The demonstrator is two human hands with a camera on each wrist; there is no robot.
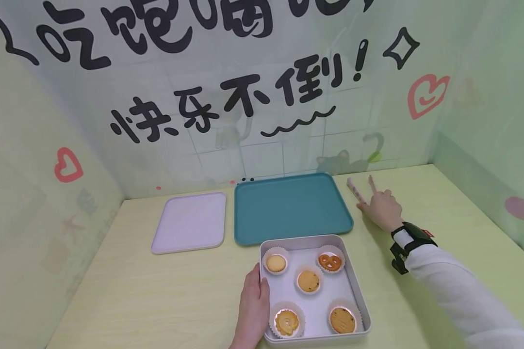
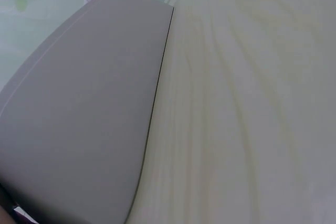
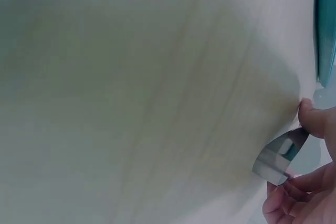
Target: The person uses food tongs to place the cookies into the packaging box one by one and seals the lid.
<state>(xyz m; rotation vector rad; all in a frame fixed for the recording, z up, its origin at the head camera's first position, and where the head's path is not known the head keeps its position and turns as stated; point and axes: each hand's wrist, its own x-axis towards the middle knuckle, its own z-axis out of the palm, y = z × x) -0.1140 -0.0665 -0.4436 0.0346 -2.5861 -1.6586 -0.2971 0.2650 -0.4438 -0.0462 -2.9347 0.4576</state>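
My left hand (image 1: 252, 310) grips the left side of a light rectangular tin (image 1: 361, 295), thumb at its rim. In paper cups inside the tin sit several cookies, among them a pretzel-shaped one (image 1: 330, 262), a flower-shaped one (image 1: 286, 322) and a speckled round one (image 1: 342, 320). The tin's outer wall (image 2: 89, 103) fills the left of the left wrist view; the left hand is mostly hidden there. At the table's back right, my right hand (image 1: 382, 211) holds tongs (image 1: 355, 190), their two arms spread and pointing away. Their shiny bent metal end (image 3: 278, 158) shows between thumb and fingers.
Behind the tin lies a teal tray (image 1: 292, 208), with a smaller lilac tray (image 1: 189, 223) to its left. All stand on a pale wood-grain table (image 1: 166, 295). Printed walls (image 1: 262, 160) enclose it at the back and both sides.
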